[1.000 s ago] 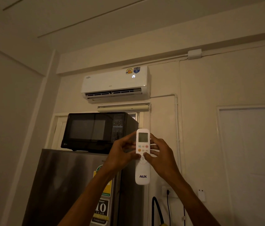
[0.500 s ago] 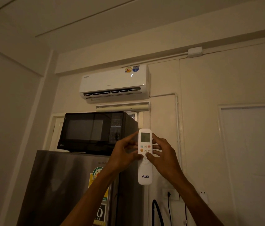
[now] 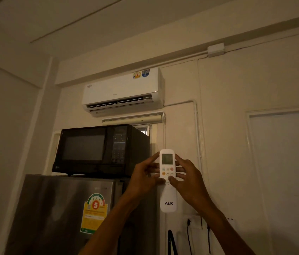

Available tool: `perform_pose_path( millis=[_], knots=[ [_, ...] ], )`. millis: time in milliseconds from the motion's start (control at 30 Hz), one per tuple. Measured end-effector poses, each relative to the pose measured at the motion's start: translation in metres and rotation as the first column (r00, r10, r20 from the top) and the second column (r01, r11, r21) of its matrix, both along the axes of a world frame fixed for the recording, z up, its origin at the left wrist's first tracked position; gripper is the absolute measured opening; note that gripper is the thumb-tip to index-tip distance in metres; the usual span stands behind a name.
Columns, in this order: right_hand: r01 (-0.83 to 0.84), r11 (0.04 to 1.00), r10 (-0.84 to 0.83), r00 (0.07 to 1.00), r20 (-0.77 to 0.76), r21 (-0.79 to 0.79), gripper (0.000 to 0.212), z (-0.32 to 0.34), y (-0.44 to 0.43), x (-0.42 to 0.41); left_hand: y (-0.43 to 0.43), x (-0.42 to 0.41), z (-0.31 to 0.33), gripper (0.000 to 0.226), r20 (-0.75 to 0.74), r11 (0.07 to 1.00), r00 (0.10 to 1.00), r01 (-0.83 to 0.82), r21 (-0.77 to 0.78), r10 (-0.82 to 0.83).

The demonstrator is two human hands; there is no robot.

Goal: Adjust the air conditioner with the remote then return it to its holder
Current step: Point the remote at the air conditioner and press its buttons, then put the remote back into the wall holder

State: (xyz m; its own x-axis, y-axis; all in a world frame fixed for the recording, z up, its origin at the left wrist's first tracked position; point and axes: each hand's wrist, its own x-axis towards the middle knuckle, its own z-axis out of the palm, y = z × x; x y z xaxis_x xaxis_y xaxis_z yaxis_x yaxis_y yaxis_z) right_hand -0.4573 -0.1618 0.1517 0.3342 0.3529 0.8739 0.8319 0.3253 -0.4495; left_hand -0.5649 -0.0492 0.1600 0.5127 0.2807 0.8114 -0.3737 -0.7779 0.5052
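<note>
Display digits gone; both hands [image 3: 145, 178] clasp remote [image 3: 168, 197].

One remote [image 3: 168, 181], two hands — one microwave [image 3: 101, 150].

Dim room, warm light. Black microwave [image 3: 97, 150] up and to the left of the grip, its door dark and a keypad panel down its right side. It sits on a steel-grey fridge [image 3: 60, 208], which stands below and left of the grip. Yellow-green energy label [image 3: 94, 212] on the fridge door shows a large 5 in a red circle. Rolled-up blind [image 3: 133, 119] straight above the grip, just over the microwave's top. White conduit pipe [image 3: 197, 126] runs down the wall just right of the grip. White junction box [image 3: 215, 49] high up and right. Wall socket with black cords [image 3: 198, 222] below the grip. Pale door panel [image 3: 284, 172] far right.
</note>
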Motion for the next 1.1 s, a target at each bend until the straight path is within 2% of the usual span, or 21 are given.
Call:
perform_pose_path(
  millis=[367,767,1100],
  knots=[
    [0.016,1.000,-0.016,1.000,0.009,-0.009,0.063,0.000,-0.040,0.115,-0.036,0.115,0.002,0.079,-0.018,0.998,0.998,0.057,-0.036,-0.058],
    [0.167,0.985,-0.167,0.986,0.009,-0.052,0.065,-0.044,-0.069,0.252,-0.058,0.256,-0.042,0.078,-0.043,0.982,0.986,0.159,-0.107,-0.164],
    [0.324,0.945,-0.321,0.945,0.059,-0.053,0.063,-0.077,-0.042,0.388,-0.024,0.403,-0.072,0.082,-0.050,0.955,0.963,0.256,-0.151,-0.266]
  ],
)
